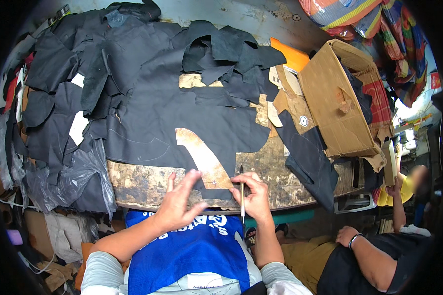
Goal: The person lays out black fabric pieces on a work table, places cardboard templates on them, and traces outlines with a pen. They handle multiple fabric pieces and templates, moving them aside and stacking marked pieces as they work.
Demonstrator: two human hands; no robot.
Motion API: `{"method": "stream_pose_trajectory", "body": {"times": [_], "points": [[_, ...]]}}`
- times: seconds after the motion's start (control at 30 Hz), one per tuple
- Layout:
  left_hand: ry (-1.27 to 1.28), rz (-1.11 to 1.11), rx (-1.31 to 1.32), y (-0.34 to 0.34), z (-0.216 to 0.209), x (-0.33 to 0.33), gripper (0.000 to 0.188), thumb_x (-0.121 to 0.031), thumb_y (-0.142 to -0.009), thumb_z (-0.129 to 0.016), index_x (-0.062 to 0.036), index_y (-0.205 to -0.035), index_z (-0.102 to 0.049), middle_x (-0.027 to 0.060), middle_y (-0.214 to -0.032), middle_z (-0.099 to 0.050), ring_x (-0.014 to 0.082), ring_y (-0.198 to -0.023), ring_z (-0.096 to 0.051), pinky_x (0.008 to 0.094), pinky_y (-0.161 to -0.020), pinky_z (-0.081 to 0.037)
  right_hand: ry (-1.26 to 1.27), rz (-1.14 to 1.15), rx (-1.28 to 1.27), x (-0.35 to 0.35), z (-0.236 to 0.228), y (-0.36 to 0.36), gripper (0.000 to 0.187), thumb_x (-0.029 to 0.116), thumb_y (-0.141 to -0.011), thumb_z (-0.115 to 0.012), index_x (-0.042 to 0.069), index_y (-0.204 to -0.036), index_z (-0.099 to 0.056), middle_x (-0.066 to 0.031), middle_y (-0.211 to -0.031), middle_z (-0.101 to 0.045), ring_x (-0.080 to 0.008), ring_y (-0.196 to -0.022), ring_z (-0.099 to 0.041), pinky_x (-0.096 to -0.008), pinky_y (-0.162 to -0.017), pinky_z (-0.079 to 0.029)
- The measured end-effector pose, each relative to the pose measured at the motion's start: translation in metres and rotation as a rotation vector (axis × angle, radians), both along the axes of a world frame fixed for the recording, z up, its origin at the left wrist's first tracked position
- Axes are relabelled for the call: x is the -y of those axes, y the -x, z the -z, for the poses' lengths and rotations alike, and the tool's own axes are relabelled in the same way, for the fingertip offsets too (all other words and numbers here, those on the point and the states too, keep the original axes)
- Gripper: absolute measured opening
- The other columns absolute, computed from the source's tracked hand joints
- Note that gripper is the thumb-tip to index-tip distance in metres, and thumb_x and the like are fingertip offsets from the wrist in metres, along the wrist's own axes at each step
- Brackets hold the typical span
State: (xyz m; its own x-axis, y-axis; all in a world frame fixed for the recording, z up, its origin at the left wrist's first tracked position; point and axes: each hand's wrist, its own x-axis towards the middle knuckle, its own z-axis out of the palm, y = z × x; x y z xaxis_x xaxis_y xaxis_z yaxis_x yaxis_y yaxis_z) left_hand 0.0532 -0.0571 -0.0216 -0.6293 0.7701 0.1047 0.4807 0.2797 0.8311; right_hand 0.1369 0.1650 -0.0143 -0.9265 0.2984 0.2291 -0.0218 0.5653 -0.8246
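Observation:
A curved, whitish-brown pattern piece (207,160) lies on a large sheet of black leather (152,110) near the table's front edge. My right hand (255,197) grips a slim pen (242,199), point upward, and its fingertips are at the pattern's lower right corner. My left hand (178,202) is open with fingers spread, just left of the pattern's lower end; whether a fingertip touches the leather I cannot tell. To the left on the leather, a thin pale curved outline (139,147) is drawn.
Black leather scraps (224,46) are heaped at the back. Right of the sheet are a folded black piece (307,160) and a cardboard box (337,103). The worn wooden tabletop (142,184) shows at the front. Another person's arm (366,255) is at the lower right.

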Motion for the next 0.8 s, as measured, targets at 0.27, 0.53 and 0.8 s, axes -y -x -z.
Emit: {"method": "stream_pose_trajectory", "body": {"times": [0.27,0.53,0.8], "points": [[-0.281,-0.061,-0.208,-0.005,-0.004,-0.003,0.029,-0.003,-0.084,-0.059,0.0041,-0.112,-0.059,0.0203,-0.108,-0.063,0.0342,-0.103,-0.061,0.0394,-0.090,-0.048,-0.010,0.050,0.006,0.007,0.008,-0.003,0.026,-0.002,-0.065,-0.075,0.005,-0.089,-0.068,-0.0073,-0.083,-0.066,-0.0228,-0.085,-0.059,-0.0329,-0.077,-0.048],[-0.244,0.594,-0.075,-0.021,-0.004,-0.012,0.022,-0.019,-0.087,-0.062,-0.0046,-0.103,-0.067,0.0139,-0.103,-0.067,0.0263,-0.096,-0.066,0.0354,-0.080,-0.056,-0.011,0.064,-0.009,0.010,0.008,-0.002,0.025,-0.001,-0.065,-0.074,0.005,-0.089,-0.068,-0.0072,-0.084,-0.066,-0.0219,-0.085,-0.059,-0.0319,-0.078,-0.049],[-0.145,0.434,-0.266,-0.014,-0.009,-0.018,0.039,-0.028,-0.086,-0.063,-0.0019,-0.115,-0.060,0.0222,-0.129,-0.050,0.0400,-0.126,-0.042,0.0476,-0.102,-0.039,-0.008,0.043,-0.037,0.009,0.012,0.002,0.028,0.000,-0.065,-0.072,0.007,-0.091,-0.069,-0.0096,-0.085,-0.063,-0.0250,-0.084,-0.060,-0.0338,-0.074,-0.049]]}}
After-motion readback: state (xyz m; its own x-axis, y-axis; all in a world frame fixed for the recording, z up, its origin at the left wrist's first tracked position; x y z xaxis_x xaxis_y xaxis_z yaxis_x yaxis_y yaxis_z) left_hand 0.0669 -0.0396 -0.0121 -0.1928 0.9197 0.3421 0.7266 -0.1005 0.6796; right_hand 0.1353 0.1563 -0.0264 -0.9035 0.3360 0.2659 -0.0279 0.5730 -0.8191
